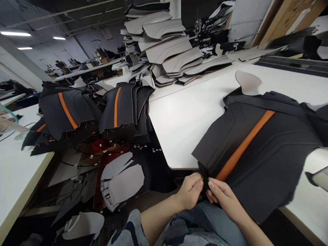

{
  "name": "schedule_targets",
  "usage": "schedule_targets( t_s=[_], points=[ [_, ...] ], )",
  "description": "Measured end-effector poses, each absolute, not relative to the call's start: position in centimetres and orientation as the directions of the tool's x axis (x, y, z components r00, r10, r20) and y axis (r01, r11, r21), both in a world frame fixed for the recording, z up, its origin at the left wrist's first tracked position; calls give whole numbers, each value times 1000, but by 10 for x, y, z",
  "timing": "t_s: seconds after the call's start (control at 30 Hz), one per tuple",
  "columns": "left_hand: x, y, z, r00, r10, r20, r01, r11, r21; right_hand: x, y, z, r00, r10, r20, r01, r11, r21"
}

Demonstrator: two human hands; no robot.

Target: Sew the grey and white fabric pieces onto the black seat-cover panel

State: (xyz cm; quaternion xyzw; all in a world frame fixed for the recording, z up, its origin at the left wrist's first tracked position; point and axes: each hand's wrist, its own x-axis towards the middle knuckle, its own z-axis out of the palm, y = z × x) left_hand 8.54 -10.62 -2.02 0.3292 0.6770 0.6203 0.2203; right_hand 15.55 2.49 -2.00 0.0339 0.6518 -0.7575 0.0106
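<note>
A black fabric panel with an orange stripe (258,150) lies on the white table (184,119) and hangs over its near edge. My left hand (191,189) and my right hand (222,198) both pinch the panel's lower corner, close to the end of the orange stripe. The two hands touch each other at the fingertips. A grey piece (247,82) sticks out from under the panel's far edge.
Stacks of black panels with orange stripes (118,109) sit to the left, a tall pile of grey panels (166,48) at the back. Grey and black offcuts (120,181) lie on the floor in the gap between tables. Another white table (15,164) stands at left.
</note>
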Motion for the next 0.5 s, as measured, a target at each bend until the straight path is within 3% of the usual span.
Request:
schedule_targets(
  t_s=[0.2, 0.33, 0.43, 0.5],
  points=[
    [76, -114, -28, -564, 822, 78, -5, -97, 995, 150, 16, -24, -992, 39, -119, 106, -237, -966],
    [73, -116, -40, -558, 829, -27, -74, -18, 997, 139, 8, -36, -989, 85, -119, 92, -272, -958],
    [69, -117, -55, -796, 589, -140, -70, 140, 988, 125, -1, -43, -991, 63, -115, 90, -308, -947],
    [66, -119, -61, -893, 420, -158, -73, 210, 975, 119, -8, -44, -985, 138, -105, 54, -332, -942]
  ],
)
